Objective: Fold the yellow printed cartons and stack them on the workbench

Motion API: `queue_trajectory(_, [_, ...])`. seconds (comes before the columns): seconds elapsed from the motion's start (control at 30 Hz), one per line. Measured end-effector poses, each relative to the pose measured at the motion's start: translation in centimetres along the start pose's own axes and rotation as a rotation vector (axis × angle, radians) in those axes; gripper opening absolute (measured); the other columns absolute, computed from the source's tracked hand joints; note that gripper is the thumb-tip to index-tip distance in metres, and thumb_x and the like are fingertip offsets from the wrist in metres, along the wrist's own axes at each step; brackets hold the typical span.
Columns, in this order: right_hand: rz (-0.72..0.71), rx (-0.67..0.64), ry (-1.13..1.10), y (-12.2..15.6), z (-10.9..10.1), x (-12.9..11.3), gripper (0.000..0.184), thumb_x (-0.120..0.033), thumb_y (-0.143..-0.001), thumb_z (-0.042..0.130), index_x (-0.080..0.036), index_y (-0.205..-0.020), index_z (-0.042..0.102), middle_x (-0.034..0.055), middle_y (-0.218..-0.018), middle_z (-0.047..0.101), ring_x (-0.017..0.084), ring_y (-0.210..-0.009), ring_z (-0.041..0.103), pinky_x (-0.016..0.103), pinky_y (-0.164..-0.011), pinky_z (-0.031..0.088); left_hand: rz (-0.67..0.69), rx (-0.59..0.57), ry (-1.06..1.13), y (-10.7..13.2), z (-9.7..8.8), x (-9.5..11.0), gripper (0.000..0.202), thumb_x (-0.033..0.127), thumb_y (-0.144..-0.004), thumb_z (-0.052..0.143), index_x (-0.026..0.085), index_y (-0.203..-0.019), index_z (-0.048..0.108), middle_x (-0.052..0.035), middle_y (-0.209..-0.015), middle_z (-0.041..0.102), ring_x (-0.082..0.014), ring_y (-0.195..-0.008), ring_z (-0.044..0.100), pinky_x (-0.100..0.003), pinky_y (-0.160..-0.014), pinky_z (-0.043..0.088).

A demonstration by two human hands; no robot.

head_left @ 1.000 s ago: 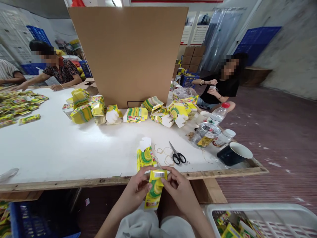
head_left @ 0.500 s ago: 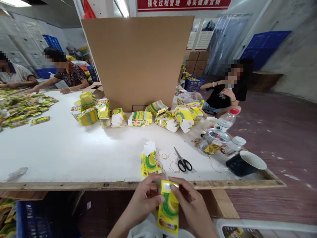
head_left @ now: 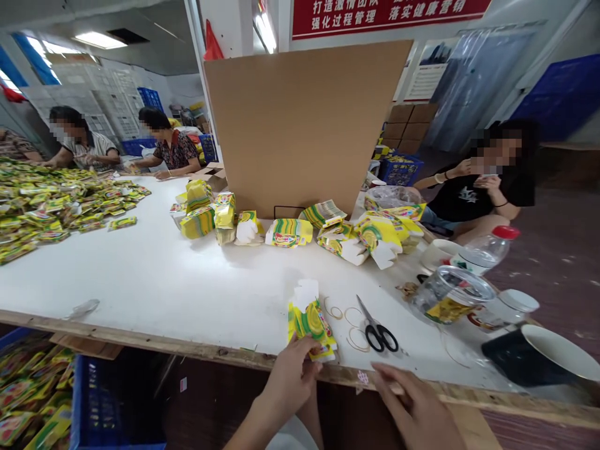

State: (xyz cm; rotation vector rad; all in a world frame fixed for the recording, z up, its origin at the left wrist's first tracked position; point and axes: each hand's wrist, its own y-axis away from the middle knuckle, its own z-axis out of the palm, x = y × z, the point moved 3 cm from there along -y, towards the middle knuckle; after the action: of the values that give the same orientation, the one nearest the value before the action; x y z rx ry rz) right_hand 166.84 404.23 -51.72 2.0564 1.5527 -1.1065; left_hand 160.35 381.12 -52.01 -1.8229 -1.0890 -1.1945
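A small stack of flat yellow-green printed cartons (head_left: pixel 307 322), with white flaps, lies near the table's front edge. At its lower edge, my left hand (head_left: pixel 293 375) has its fingers over a carton and its thumb below, closed on it. My right hand (head_left: pixel 415 403) is apart from it to the right, just off the table edge, fingers spread and nothing visible in them. Close to those fingertips, a small pink-and-white scrap (head_left: pixel 362 377) sits on the wooden edge. Black-handled scissors (head_left: pixel 377 328) and several loose rubber bands (head_left: pixel 354 319) lie right of the cartons.
Bundled cartons (head_left: pixel 289 232) line the back before a cardboard sheet (head_left: pixel 304 125). A clear jar (head_left: pixel 452 297), a bottle (head_left: pixel 487 250) and a dark mug (head_left: pixel 510 356) stand right. Yellow packets (head_left: pixel 70 200) heap left, near co-workers. Below is a blue crate (head_left: pixel 96 400).
The yellow carton held between both hands is out of sight. My left hand has moved onto the carton stack, and my right hand has moved away to the right. The view has turned left.
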Motion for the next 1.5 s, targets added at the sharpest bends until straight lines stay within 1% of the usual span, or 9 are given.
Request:
queue_trajectory(0.1, [-0.008, 0.038, 0.056, -2.5, 5.8, -2.6, 0.044, -0.060, -0.076, 0.055, -0.022, -0.084, 0.074, 0.0149, -0.086, 0.074, 0.035, -0.083, 0.064, 0.049, -0.075, 0.047, 0.017, -0.029, 0.012, 0.1, 0.3, -0.5, 0.035, 0.009, -0.081, 0.056, 0.023, -0.111, 0.069, -0.0120, -0.114, 0.073, -0.0325, -0.121, 0.059, -0.053, -0.112, 0.032])
queue_trajectory(0.2, [-0.019, 0.034, 0.080, -3.6, 8.3, -3.8, 0.042, -0.063, -0.073, 0.058, -0.023, -0.070, 0.071, 0.0135, -0.076, 0.072, 0.033, -0.078, 0.063, 0.045, -0.072, 0.043, 0.033, -0.034, 0.007, 0.2, 0.2, -0.9, 0.036, 0.008, -0.080, 0.058, 0.023, -0.110, 0.069, -0.0106, -0.112, 0.074, -0.0317, -0.119, 0.060, -0.052, -0.114, 0.030])
queue_trajectory(0.37, [0.034, 0.020, -0.058, -3.0, 6.7, -4.2, 0.042, -0.061, -0.080, 0.053, -0.022, -0.074, 0.068, 0.0081, -0.073, 0.071, 0.025, -0.067, 0.063, 0.038, -0.064, 0.047, -0.010, 0.131, 0.252, 0.4, -0.3, -0.8, 0.023, 0.020, -0.087, 0.059, 0.021, -0.108, 0.069, -0.0112, -0.110, 0.073, -0.0287, -0.111, 0.064, -0.044, -0.101, 0.046])
queue_trajectory(0.47, [0.204, -0.052, -0.508, -1.5, 5.7, -4.9, 0.042, -0.060, -0.074, 0.066, -0.020, -0.087, 0.069, 0.0070, -0.079, 0.074, 0.025, -0.070, 0.067, 0.037, -0.065, 0.053, -0.042, 0.332, 0.567, 0.7, -0.9, -0.3, 0.030, 0.033, -0.087, 0.064, 0.021, -0.114, 0.065, -0.0112, -0.118, 0.070, -0.0269, -0.112, 0.063, -0.039, -0.098, 0.048])
queue_trajectory(0.57, [0.377, -0.143, -0.906, 0.5, 6.0, -5.9, 0.047, -0.051, -0.063, 0.081, -0.020, -0.096, 0.069, 0.0080, -0.086, 0.076, 0.027, -0.081, 0.071, 0.039, -0.075, 0.056, -0.120, 0.215, 0.894, 0.5, -0.5, 0.3, 0.039, 0.040, -0.081, 0.071, 0.019, -0.114, 0.067, -0.0113, -0.119, 0.071, -0.0281, -0.116, 0.062, -0.038, -0.101, 0.047])
queue_trajectory(0.73, [0.444, -0.197, -1.028, 3.0, 7.1, -6.4, 0.041, -0.045, -0.064, 0.083, -0.019, -0.094, 0.072, 0.0100, -0.094, 0.076, 0.026, -0.086, 0.071, 0.040, -0.081, 0.056, -0.208, -0.063, 1.164, 0.6, 0.3, 1.0, 0.044, 0.045, -0.078, 0.073, 0.015, -0.109, 0.071, -0.0143, -0.107, 0.075, -0.0303, -0.108, 0.067, -0.041, -0.097, 0.049])
queue_trajectory(1.1, [0.328, -0.218, -0.809, 3.9, 7.4, -7.0, 0.032, -0.049, -0.075, 0.073, -0.018, -0.082, 0.068, 0.0072, -0.079, 0.073, 0.023, -0.071, 0.066, 0.034, -0.066, 0.056, -0.268, 0.080, 0.993, 0.7, 1.0, 0.6, 0.038, 0.046, -0.073, 0.077, 0.014, -0.093, 0.070, -0.0086, -0.086, 0.077, -0.0240, -0.082, 0.072, -0.033, -0.076, 0.055])
queue_trajectory(1.27, [0.282, -0.155, -0.733, 4.1, 7.6, -6.3, 0.029, -0.047, -0.079, 0.070, -0.019, -0.080, 0.064, 0.0063, -0.076, 0.070, 0.022, -0.070, 0.065, 0.033, -0.064, 0.056, -0.197, 0.157, 0.820, 1.2, 0.4, 0.4, 0.051, 0.035, -0.077, 0.076, 0.023, -0.118, 0.048, -0.0037, -0.089, 0.075, -0.0173, -0.078, 0.070, -0.026, -0.071, 0.051])
queue_trajectory(1.5, [0.121, -0.166, -0.742, 2.5, 5.6, -6.8, 0.054, -0.045, -0.084, 0.064, -0.024, -0.132, 0.049, 0.0104, -0.117, 0.065, 0.021, -0.090, 0.065, 0.031, -0.077, 0.054, -0.135, -0.111, 0.746, 2.1, -0.9, 1.9, 0.059, 0.033, -0.085, 0.067, 0.024, -0.134, 0.035, -0.0067, -0.097, 0.071, -0.0187, -0.085, 0.068, -0.027, -0.076, 0.049])
